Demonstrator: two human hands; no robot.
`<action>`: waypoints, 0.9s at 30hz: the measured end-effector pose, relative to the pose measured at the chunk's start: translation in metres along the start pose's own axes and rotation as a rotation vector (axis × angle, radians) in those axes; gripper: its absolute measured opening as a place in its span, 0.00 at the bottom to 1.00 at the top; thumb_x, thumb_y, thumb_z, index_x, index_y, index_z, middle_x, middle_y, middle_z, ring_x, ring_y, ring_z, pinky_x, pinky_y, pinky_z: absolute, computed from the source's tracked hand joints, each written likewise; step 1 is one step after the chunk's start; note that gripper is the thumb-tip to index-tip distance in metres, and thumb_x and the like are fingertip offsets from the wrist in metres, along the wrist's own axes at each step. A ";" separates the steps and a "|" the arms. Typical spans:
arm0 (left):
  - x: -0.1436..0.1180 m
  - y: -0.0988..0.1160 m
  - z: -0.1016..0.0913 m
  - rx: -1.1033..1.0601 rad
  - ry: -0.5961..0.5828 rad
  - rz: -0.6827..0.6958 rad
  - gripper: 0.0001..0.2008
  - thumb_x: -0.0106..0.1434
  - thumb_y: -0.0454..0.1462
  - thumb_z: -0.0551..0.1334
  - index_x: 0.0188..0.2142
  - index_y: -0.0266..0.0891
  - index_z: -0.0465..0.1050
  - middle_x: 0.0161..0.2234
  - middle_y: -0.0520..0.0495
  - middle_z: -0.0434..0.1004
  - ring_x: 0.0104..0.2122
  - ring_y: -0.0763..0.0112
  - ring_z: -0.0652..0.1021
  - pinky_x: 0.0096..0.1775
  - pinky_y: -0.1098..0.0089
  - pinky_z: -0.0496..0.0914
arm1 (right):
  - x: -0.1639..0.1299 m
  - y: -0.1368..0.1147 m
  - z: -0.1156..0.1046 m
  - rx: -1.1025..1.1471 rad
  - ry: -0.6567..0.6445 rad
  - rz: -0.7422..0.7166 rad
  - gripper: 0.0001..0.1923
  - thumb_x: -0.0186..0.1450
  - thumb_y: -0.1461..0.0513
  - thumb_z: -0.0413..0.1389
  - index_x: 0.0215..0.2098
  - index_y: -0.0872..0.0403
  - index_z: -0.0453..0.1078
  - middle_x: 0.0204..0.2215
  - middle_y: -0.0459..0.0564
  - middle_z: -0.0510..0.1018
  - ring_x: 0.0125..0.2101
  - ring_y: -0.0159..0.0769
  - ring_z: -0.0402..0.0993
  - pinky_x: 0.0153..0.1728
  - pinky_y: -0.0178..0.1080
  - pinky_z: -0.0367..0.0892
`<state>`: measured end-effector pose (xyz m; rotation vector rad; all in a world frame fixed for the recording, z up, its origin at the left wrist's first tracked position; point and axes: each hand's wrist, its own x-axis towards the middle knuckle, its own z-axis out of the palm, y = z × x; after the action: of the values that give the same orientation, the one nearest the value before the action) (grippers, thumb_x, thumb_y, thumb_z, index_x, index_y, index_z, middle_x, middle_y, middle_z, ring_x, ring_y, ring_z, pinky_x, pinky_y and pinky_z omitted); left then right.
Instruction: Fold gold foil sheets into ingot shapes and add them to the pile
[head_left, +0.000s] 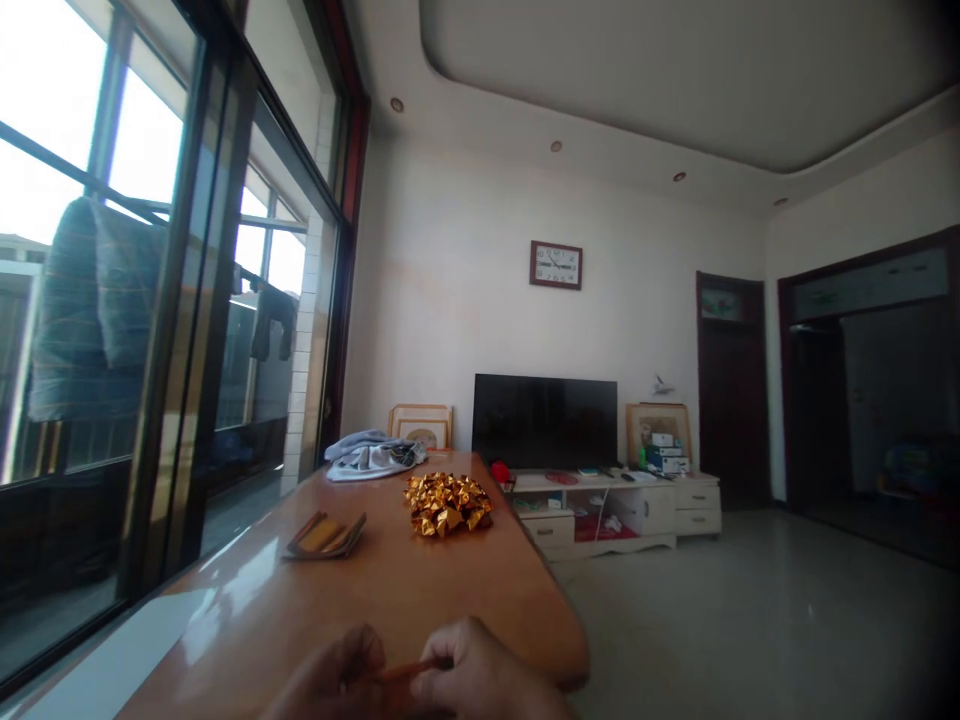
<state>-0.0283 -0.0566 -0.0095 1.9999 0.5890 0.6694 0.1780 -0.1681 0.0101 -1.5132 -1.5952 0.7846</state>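
Nearest the camera, the right hand pinches a thin orange-brown strip between thumb and forefinger; the left hand, fingers curled, appears to grip the opposite end, though its fingertips are dim and blurred. The strip sits between the hands at the near end of the table; table contact cannot be told. Step in hand, judged: shaping or creasing the strip by finger. Next move would call for a steady pinch on both sides and light thumb pressure. Table: glossy brown, rounded corner. Beyond the hands, a small stack of papers lies left, a heap of crinkled gold foil pieces right of it, bundled cloth farther back. Room: tall windows left; past the table, a low white cabinet, a dark television, and a wall clock above.
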 end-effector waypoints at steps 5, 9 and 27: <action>-0.032 0.054 0.009 -0.462 0.060 -0.005 0.24 0.56 0.47 0.72 0.44 0.40 0.66 0.38 0.47 0.80 0.37 0.65 0.78 0.39 0.67 0.68 | -0.022 -0.034 -0.004 0.076 0.070 -0.091 0.09 0.61 0.58 0.59 0.28 0.56 0.71 0.21 0.39 0.65 0.24 0.27 0.57 0.24 0.31 0.51; -0.038 0.093 0.015 -0.542 0.143 0.079 0.19 0.57 0.44 0.72 0.43 0.39 0.70 0.41 0.45 0.80 0.45 0.62 0.78 0.50 0.64 0.69 | -0.031 -0.062 -0.013 0.108 0.093 -0.190 0.13 0.64 0.54 0.58 0.29 0.55 0.69 0.23 0.40 0.65 0.25 0.28 0.57 0.26 0.31 0.54; -0.045 0.093 0.023 -0.483 0.249 0.147 0.14 0.63 0.46 0.68 0.35 0.36 0.77 0.32 0.47 0.79 0.35 0.66 0.75 0.41 0.67 0.69 | -0.037 -0.069 -0.007 0.110 0.053 -0.252 0.16 0.67 0.50 0.58 0.38 0.55 0.76 0.30 0.45 0.75 0.30 0.32 0.66 0.32 0.33 0.62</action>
<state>-0.0328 -0.1427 0.0518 1.5277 0.3787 1.0521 0.1478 -0.2119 0.0682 -1.2168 -1.6369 0.6730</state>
